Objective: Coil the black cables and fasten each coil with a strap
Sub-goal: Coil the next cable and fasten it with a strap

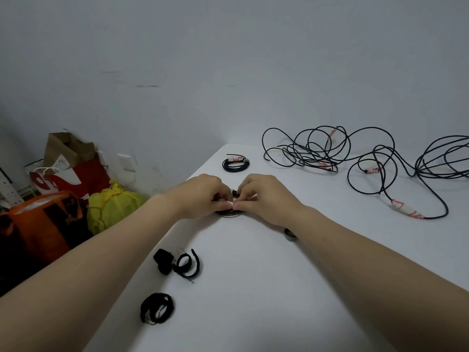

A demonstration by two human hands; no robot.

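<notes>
Near the desk's (253, 288) left edge, about midway along it, the left hand (203, 193) and right hand (264, 196) meet over a small black coil (228, 214). Both hands have their fingers curled and pinch the coil from above, thumb tips touching each other at its near side. Only the coil's near arc shows below the thumbs, lying on the desk, and a short black end pokes out between the index fingers. Whether a strap is already in the pinch cannot be told.

Toward the far left corner lies a tied coil (235, 163), apart from the hands. Loose cables (317, 148) sprawl in tangled loops along the far edge and out to the right edge. A strap (290, 235) lies just beside the right wrist. More straps (187, 262) lie by the left edge, nearer the person, under the left forearm. Off the desk's left edge, bags (50, 212) stand on the floor.
</notes>
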